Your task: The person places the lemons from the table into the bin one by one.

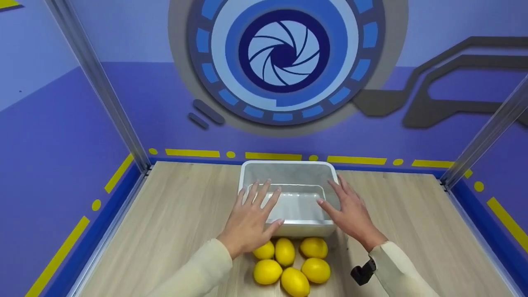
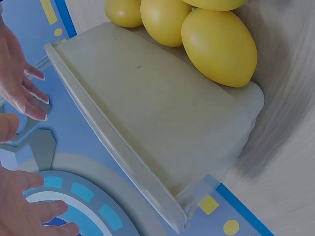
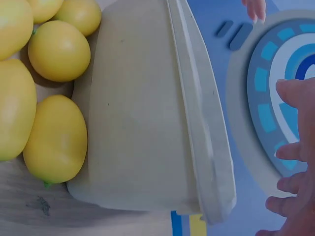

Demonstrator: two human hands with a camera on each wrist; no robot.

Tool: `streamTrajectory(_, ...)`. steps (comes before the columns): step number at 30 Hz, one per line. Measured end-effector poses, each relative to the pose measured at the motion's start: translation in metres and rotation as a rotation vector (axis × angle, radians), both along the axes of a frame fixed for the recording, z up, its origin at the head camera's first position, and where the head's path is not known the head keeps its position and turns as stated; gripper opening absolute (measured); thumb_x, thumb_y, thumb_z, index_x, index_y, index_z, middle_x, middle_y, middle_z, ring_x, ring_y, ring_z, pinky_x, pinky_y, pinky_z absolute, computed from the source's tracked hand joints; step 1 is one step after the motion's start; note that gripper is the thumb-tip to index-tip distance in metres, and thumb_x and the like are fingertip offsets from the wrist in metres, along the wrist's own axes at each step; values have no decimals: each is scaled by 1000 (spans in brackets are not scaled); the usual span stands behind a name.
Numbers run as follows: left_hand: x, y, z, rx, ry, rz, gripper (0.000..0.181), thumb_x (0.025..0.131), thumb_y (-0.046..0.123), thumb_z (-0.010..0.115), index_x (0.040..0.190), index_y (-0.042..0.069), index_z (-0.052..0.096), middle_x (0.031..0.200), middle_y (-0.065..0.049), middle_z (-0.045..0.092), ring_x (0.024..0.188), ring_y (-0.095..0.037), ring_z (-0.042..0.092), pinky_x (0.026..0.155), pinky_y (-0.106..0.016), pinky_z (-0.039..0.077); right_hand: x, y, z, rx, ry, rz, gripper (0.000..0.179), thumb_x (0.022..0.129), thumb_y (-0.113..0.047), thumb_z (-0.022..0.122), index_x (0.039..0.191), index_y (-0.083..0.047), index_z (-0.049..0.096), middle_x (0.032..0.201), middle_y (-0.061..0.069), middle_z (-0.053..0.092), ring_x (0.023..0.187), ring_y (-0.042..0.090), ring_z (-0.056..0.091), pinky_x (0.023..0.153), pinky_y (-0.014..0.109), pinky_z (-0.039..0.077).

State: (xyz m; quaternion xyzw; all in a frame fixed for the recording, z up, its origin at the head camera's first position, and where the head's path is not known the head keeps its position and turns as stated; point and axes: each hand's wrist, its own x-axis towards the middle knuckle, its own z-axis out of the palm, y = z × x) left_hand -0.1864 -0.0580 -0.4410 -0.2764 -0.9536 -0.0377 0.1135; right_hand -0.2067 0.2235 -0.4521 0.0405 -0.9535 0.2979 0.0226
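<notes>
Left hand (image 1: 249, 222) and right hand (image 1: 354, 212), fingers spread, nothing gripped, are held about the white rectangular plastic bin (image 1: 305, 230); yellow oval lemons (image 1: 285, 252) at six o'clock are best left unbumped.

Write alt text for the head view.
A person's left hand and right hand spread over a pale rectangular container. In front of it, six visible yellow lemons lie on a wood-grain table, with a blue-purple patterned wall behind.

From above, the bin (image 1: 305, 229) and lemons (image 1: 315, 270) are faced forward and downward; in both wrist views, its near wall (image 2: 142, 93) is shared, closer and tilted
</notes>
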Motion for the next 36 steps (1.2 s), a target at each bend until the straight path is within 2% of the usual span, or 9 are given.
streamTrajectory(10, 0, -1, -1, 2, 1, -8, 69, 97, 60, 31, 155, 25, 19, 162, -8, 17, 149, -32, 19, 117, -56, 25, -7, 13, -9, -86, -50, -33, 78, 93, -56, 51, 154, -17, 23, 163, 13, 10, 148, 41, 15, 115, 64, 17)
streamTrajectory(18, 4, 0, -4, 5, -34, -21, 69, 97, 60, 34, 155, 24, 21, 161, -8, 23, 146, -29, 29, 115, -55, 29, -6, 18, -16, -126, -91, -46, 76, 95, -48, 53, 155, -17, 18, 163, 13, 8, 148, 40, 14, 115, 63, 17)
streamTrajectory(23, 6, -1, -8, 15, -29, -49, 68, 97, 57, 38, 154, 24, 22, 159, -8, 28, 144, -28, 33, 114, -54, 32, -6, 19, -19, -153, -114, -51, 77, 96, -47, 53, 156, -18, 14, 163, 13, 9, 148, 40, 15, 116, 62, 17)
streamTrajectory(31, 9, -2, -11, 18, -23, -71, 65, 98, 55, 40, 153, 24, 27, 158, -6, 31, 142, -26, 37, 113, -51, 35, -12, 20, -26, -186, -95, -39, 76, 97, -44, 53, 155, -15, 14, 162, 14, 15, 147, 38, 20, 117, 60, 19)
streamTrajectory(36, 11, -2, -12, 21, 17, -86, 62, 97, 53, 43, 150, 22, 33, 154, -5, 37, 139, -24, 40, 110, -49, 39, -15, 19, -27, -231, -84, -33, 71, 98, -36, 54, 154, -14, 17, 160, 14, 23, 146, 37, 24, 116, 60, 21)
